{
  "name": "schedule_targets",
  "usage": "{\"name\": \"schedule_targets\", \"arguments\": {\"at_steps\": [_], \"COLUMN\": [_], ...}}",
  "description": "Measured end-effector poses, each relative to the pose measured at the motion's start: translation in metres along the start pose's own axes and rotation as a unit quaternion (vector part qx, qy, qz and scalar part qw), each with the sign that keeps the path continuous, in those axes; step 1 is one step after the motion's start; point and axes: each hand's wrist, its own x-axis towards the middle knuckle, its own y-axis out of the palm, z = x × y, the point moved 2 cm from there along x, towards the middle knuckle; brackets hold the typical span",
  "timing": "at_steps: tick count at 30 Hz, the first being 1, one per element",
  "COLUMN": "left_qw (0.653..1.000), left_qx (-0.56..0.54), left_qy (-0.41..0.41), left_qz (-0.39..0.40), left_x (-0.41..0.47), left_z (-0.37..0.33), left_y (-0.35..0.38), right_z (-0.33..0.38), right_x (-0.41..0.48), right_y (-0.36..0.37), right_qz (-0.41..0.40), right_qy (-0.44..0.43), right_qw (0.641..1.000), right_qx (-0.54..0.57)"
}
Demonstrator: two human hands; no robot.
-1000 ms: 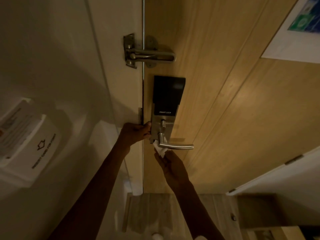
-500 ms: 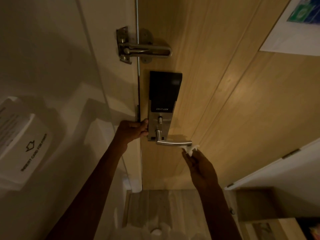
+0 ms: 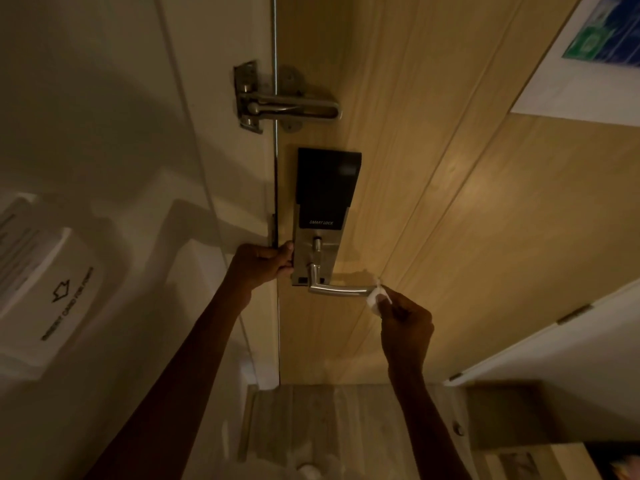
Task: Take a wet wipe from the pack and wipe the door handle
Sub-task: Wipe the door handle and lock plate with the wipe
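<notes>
A silver lever door handle (image 3: 337,289) sticks out to the right from the smart lock plate (image 3: 320,237) on the wooden door (image 3: 467,220). My right hand (image 3: 405,327) pinches a small white wet wipe (image 3: 377,296) against the handle's free right tip. My left hand (image 3: 261,263) grips the door's edge just left of the lock plate, fingers curled around it. The wipe pack is not in view.
A metal swing-bar latch (image 3: 284,102) bridges frame and door above the lock. A white key-card holder (image 3: 52,282) hangs on the left wall. A poster (image 3: 595,53) is at upper right. A white cabinet door (image 3: 554,341) stands at the right; wooden floor (image 3: 329,427) lies below.
My right hand slid the wipe from the handle's base along the lever to its right tip. My left hand has stayed on the door edge.
</notes>
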Motion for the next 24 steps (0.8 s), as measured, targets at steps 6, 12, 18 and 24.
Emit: {"name": "schedule_targets", "arguments": {"at_steps": [6, 12, 18, 24], "left_qw": [1.0, 0.999, 0.999, 0.998], "left_qx": [-0.013, -0.017, -0.025, -0.042], "left_qy": [-0.012, -0.03, -0.038, -0.05], "left_qz": [0.016, 0.027, 0.021, 0.015], "left_x": [0.002, 0.008, 0.012, 0.009], "left_z": [0.003, 0.0, 0.003, 0.001], "left_y": [-0.002, -0.003, -0.002, 0.001], "right_z": [0.035, 0.055, 0.06, 0.045], "right_x": [0.008, -0.019, -0.016, -0.018], "right_y": [0.004, 0.064, 0.089, 0.087], "right_qz": [0.075, 0.114, 0.065, 0.11], "right_qy": [-0.147, -0.227, -0.183, -0.209], "right_qw": [0.984, 0.947, 0.967, 0.957], "right_qx": [-0.067, -0.197, -0.166, -0.171]}}
